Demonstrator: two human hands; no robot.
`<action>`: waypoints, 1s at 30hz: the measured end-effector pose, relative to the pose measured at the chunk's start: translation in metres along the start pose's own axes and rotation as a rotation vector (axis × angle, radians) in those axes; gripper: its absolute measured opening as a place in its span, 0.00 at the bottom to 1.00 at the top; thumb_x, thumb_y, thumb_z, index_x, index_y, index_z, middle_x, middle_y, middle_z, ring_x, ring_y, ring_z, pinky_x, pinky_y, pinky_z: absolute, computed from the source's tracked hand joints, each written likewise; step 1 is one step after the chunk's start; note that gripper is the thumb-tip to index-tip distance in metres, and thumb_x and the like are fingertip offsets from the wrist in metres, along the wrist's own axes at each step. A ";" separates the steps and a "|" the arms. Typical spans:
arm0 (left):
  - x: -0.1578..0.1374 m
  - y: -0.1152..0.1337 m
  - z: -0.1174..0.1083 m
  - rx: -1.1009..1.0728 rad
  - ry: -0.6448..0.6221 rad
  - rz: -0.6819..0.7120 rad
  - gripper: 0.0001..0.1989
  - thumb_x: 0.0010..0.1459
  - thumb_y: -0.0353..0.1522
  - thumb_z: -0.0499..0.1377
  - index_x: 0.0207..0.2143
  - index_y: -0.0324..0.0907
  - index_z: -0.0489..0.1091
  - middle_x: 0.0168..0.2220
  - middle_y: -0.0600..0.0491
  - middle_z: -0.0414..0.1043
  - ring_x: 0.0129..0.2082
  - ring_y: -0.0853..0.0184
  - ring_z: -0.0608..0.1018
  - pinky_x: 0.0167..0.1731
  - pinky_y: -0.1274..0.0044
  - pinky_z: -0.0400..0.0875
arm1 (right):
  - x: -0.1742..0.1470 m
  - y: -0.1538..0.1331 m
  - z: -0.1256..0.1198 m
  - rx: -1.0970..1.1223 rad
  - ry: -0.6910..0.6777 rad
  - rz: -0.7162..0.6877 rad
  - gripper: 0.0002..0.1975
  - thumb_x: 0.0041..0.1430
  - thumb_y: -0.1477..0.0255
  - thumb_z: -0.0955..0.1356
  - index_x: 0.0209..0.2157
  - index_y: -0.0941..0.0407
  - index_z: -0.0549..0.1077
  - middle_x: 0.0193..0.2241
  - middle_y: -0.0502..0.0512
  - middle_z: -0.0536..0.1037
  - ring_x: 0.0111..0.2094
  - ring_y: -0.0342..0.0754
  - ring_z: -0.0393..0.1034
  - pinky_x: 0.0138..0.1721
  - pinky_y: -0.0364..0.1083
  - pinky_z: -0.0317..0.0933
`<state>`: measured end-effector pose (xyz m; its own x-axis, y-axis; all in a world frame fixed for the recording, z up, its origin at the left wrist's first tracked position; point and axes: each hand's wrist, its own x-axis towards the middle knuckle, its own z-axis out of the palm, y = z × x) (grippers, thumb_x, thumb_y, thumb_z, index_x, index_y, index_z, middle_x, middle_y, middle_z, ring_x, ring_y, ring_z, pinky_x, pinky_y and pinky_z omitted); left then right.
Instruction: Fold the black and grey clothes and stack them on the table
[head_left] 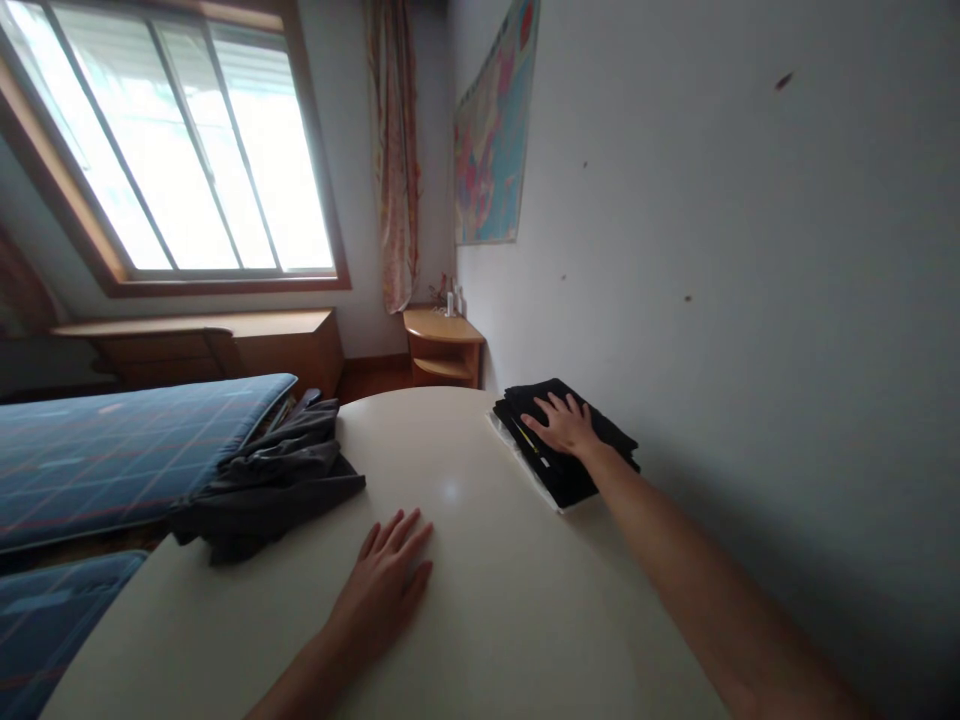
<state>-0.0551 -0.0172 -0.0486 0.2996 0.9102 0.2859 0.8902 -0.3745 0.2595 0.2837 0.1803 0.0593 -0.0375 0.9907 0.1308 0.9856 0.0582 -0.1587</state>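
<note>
My left hand (386,570) rests palm down on the white table (480,620), fingers stretched out and nothing in it. Further off to the right, my right hand (562,425) lies with spread fingers on top of a stack of flat black items (581,485), which look like folded cloth or folders; I cannot tell which. A white layer shows under the stack's left and front edges, and a thin yellow line along its side. A crumpled dark grey garment (285,475) lies at the table's left edge, partly hanging over it, apart from both hands.
The wall (720,200) runs close along the table's right side. Blue checked mattresses (127,450) stand to the left. Beyond the table are a small corner shelf (442,325), a wooden desk (285,325), a curtain (396,160) and a window (195,150). A map (495,140) hangs on the wall.
</note>
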 end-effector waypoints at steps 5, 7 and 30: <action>0.001 0.002 -0.003 0.003 -0.011 0.000 0.23 0.66 0.35 0.52 0.63 0.48 0.65 0.67 0.48 0.60 0.68 0.55 0.60 0.65 0.55 0.56 | -0.021 -0.016 -0.011 0.082 0.111 -0.117 0.34 0.65 0.47 0.58 0.63 0.53 0.66 0.67 0.61 0.61 0.69 0.65 0.45 0.65 0.72 0.33; 0.001 0.004 -0.006 0.001 -0.008 -0.004 0.23 0.66 0.34 0.52 0.62 0.49 0.65 0.67 0.48 0.60 0.68 0.55 0.61 0.65 0.54 0.56 | -0.038 -0.036 -0.009 0.087 0.179 -0.191 0.27 0.67 0.54 0.60 0.59 0.55 0.71 0.64 0.61 0.66 0.67 0.61 0.50 0.66 0.70 0.32; -0.005 -0.093 -0.077 0.499 0.380 -0.631 0.25 0.64 0.44 0.55 0.59 0.43 0.71 0.66 0.36 0.56 0.67 0.36 0.54 0.58 0.45 0.55 | -0.130 -0.090 0.068 0.235 -0.200 -0.335 0.33 0.67 0.55 0.59 0.68 0.56 0.59 0.70 0.58 0.52 0.71 0.55 0.40 0.69 0.58 0.33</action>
<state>-0.1660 -0.0002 -0.0032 -0.3519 0.7679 0.5353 0.9235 0.3782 0.0647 0.1890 0.0548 -0.0097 -0.4022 0.9152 0.0251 0.8502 0.3835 -0.3608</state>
